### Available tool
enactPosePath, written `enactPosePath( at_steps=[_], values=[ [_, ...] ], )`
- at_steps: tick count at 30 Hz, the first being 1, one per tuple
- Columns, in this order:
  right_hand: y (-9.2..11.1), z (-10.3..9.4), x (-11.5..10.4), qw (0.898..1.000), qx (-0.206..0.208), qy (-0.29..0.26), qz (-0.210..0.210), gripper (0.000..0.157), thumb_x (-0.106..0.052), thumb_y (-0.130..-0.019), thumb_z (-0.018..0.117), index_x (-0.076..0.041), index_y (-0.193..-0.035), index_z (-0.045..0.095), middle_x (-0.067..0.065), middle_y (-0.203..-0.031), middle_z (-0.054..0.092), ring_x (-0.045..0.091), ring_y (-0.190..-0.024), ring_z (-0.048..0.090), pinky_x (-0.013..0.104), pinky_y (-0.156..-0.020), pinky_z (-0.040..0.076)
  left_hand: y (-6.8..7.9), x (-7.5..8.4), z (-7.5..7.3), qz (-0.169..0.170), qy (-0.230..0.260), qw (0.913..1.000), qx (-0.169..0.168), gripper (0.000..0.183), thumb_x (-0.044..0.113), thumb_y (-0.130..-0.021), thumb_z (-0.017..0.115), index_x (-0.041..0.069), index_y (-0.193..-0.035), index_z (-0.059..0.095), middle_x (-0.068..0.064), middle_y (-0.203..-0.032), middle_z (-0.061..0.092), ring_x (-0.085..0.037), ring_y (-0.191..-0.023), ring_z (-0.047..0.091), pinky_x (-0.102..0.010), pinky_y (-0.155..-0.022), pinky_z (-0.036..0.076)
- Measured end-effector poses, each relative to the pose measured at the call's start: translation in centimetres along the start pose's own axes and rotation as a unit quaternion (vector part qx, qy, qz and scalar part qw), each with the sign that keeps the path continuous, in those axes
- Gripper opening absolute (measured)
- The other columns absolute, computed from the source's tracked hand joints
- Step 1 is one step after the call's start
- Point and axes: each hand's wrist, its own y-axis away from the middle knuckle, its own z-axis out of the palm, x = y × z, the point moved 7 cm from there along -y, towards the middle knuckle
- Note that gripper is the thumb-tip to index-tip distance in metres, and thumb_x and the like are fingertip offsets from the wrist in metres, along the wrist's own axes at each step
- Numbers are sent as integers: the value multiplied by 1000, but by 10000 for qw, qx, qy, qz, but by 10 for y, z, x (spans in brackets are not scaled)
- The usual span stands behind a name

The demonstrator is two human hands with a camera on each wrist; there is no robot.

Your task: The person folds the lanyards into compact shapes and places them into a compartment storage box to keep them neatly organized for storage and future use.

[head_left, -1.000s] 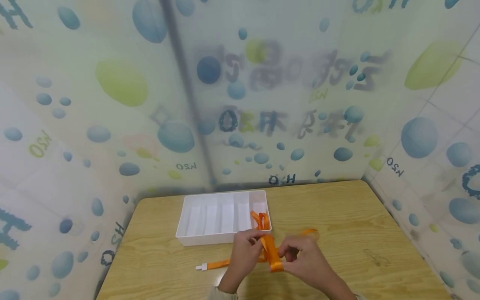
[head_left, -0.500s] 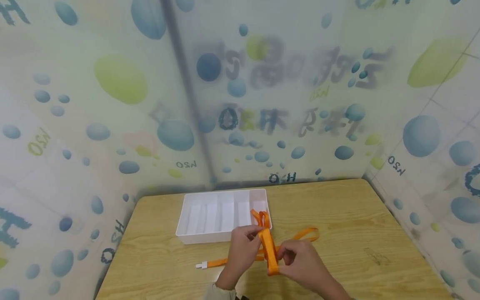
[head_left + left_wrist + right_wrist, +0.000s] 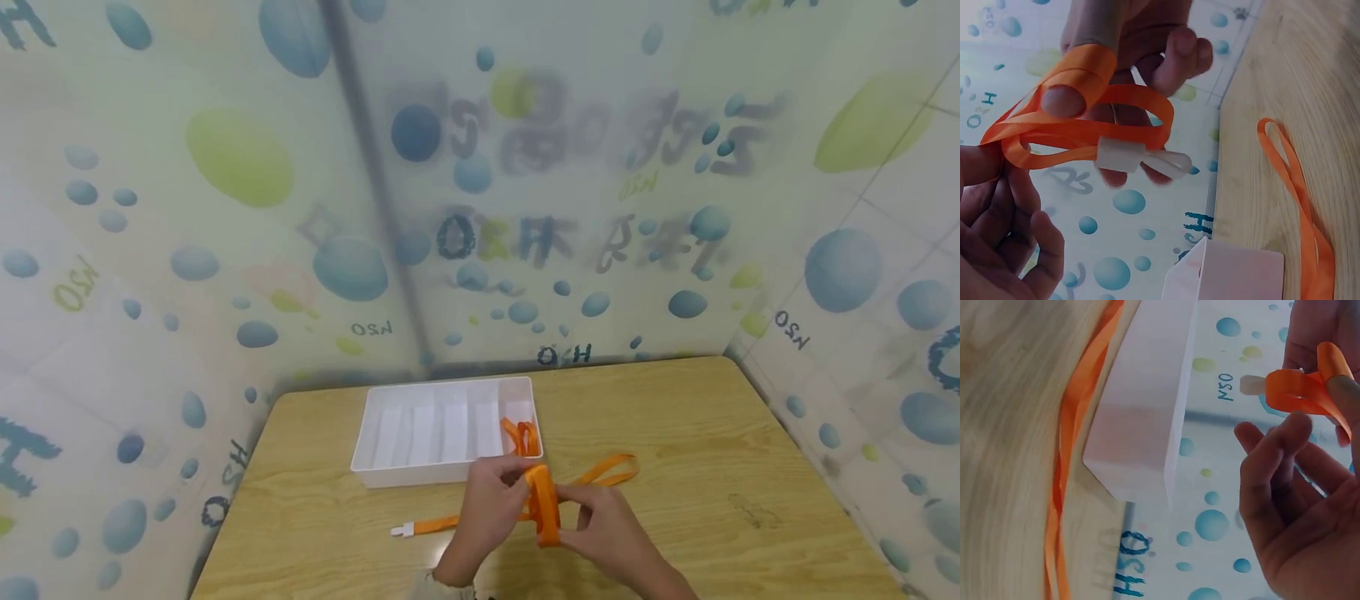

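Note:
Both hands hold a folded orange lanyard (image 3: 547,508) above the table, in front of the tray. My left hand (image 3: 487,504) pinches its upper end; my right hand (image 3: 611,525) pinches its lower end from the right. In the left wrist view the strap is wrapped in loops, one over a thumb, and a white plastic clip (image 3: 1121,155) sticks out of the bundle. Beneath the hands, a second orange lanyard (image 3: 435,526) lies across the table, its white clip at left and its loop at right. The hands hide its middle.
A white divided tray (image 3: 408,477) stands behind the hands. Its rightmost compartment contains another folded orange lanyard (image 3: 531,437). The wooden table (image 3: 712,433) meets patterned curtain walls at the back and sides.
The bundle between the hands has turned and narrowed into a more compact upright loop. My right fingers have shifted their pinch and look straighter. The tray and the lanyard on the table stay put.

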Motion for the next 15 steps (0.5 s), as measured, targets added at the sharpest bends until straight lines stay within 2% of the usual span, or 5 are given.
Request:
enactPosePath(
  at_steps=[3,7,12,15],
  values=[
    [0,9,5,9956,-456,-796,-205,42,-36,-81,82,-13,-115,74,-9,-78,65,-3,-42,39,17,-39,33,1,1,4,15,35,9999,-166,12,-3,-86,66,-3,-92,77,-9,-76,72,-5,-60,61,-22,-56,54],
    [2,20,11,9794,-941,-1756,-333,31,-20,-88,76,-5,-115,71,-7,-64,57,-4,-40,39,14,-38,33,2,0,6,-52,-69,9995,-288,16,-5,-85,63,-2,-91,77,-6,-76,72,-5,-60,61,-22,-56,54],
    [2,26,14,9670,-1046,-2269,-507,20,-8,-90,72,1,-107,71,5,-53,49,-3,-43,41,13,-41,34,1,-1,7,-104,51,9993,-354,13,-3,-87,65,-2,-91,77,-6,-78,73,-6,-61,64,-25,-55,56],
    [3,28,14,9646,-1000,-2399,-442,20,-7,-90,71,4,-107,71,6,-58,56,-2,-46,43,13,-42,36,1,-1,6,-175,76,9992,-356,11,0,-88,67,-3,-92,77,-7,-80,73,-7,-62,64,-29,-56,57]
  ],
)
